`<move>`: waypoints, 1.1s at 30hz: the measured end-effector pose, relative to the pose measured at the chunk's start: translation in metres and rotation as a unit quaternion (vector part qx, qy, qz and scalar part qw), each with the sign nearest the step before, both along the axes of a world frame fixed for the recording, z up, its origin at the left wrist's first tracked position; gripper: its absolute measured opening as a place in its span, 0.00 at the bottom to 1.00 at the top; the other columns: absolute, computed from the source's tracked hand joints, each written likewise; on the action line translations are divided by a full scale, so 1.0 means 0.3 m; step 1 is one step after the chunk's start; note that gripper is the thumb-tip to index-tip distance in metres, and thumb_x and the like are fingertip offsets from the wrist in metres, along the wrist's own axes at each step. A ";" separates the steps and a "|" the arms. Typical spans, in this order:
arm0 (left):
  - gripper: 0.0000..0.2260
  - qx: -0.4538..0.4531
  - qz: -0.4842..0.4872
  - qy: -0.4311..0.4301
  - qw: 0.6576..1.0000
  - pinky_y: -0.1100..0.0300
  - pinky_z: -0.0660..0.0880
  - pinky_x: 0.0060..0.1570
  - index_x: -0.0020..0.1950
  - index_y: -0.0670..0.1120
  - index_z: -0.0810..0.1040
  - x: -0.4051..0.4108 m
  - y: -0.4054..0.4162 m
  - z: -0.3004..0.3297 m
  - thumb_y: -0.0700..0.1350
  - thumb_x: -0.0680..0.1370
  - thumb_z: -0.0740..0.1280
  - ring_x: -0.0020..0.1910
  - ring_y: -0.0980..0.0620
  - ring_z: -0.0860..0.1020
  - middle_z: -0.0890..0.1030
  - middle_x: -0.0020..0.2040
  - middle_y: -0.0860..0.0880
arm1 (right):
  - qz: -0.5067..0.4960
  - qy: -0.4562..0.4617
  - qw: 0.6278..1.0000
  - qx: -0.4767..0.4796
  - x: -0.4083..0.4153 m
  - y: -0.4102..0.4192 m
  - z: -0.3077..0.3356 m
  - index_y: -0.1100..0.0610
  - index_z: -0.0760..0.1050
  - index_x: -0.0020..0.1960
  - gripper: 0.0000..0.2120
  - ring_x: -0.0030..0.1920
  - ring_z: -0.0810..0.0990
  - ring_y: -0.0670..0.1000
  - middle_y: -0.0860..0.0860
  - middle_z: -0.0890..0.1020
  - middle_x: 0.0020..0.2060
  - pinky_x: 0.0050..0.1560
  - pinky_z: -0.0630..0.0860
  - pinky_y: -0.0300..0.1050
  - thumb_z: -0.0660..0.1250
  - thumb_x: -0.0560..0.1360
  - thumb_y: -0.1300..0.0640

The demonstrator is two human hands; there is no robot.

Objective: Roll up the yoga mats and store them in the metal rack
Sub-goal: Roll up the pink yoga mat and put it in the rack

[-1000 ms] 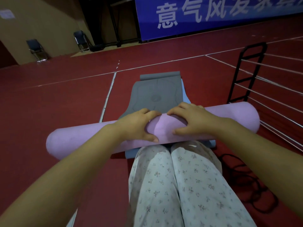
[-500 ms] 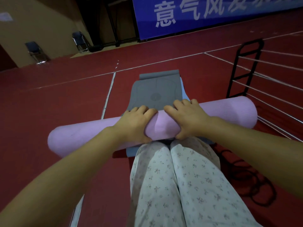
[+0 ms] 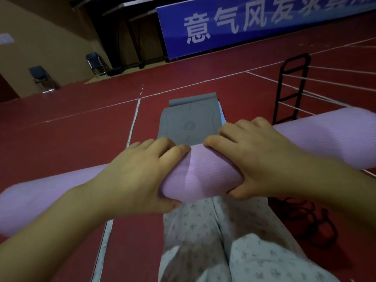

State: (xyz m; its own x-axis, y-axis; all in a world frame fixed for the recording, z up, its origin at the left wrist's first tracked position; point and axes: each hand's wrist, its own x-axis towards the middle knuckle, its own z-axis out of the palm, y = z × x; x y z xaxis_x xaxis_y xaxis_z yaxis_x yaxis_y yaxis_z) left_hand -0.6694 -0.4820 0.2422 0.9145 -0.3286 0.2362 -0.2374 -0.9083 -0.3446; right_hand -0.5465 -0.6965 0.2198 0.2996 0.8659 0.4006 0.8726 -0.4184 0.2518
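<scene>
head view: the rolled purple mat (image 3: pixel 201 171) lies crosswise above the person's knees (image 3: pixel 213 231), with everything else placed around it. the left hand (image 3: pixel 138 176) grips the roll left of its middle, fingers curled over the top, thumb underneath. the right hand (image 3: pixel 258 159) grips it just right of the middle the same way. beyond the roll a grey mat (image 3: pixel 189 119) lies flat on the red floor (image 3: pixel 61 139). the black metal rack (image 3: pixel 291 88) stands behind the roll's right end.
</scene>
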 end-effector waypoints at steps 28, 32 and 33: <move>0.37 -0.177 0.054 0.138 0.973 0.57 0.70 0.57 0.73 0.63 0.60 0.099 -0.032 -0.235 0.55 0.69 0.74 0.66 0.46 0.71 0.69 0.69 0.44 | 0.008 0.477 0.860 -0.179 0.223 0.110 -0.130 0.40 0.65 0.61 0.37 0.55 0.75 0.42 0.39 0.72 0.56 0.57 0.76 0.45 0.81 0.58 0.44; 0.36 -0.204 0.062 0.193 0.958 0.66 0.63 0.56 0.73 0.64 0.59 0.143 -0.017 -0.199 0.53 0.70 0.74 0.66 0.53 0.67 0.69 0.68 0.51 | -0.001 0.483 0.852 -0.203 0.261 0.132 -0.121 0.38 0.64 0.63 0.39 0.55 0.76 0.42 0.40 0.74 0.58 0.57 0.76 0.45 0.80 0.57 0.40; 0.37 -0.218 0.061 0.198 0.954 0.66 0.64 0.55 0.73 0.63 0.61 0.151 -0.011 -0.193 0.53 0.69 0.75 0.64 0.54 0.70 0.71 0.66 0.52 | -0.002 0.481 0.853 -0.205 0.263 0.132 -0.116 0.39 0.65 0.63 0.38 0.55 0.76 0.41 0.40 0.74 0.58 0.57 0.76 0.43 0.80 0.59 0.41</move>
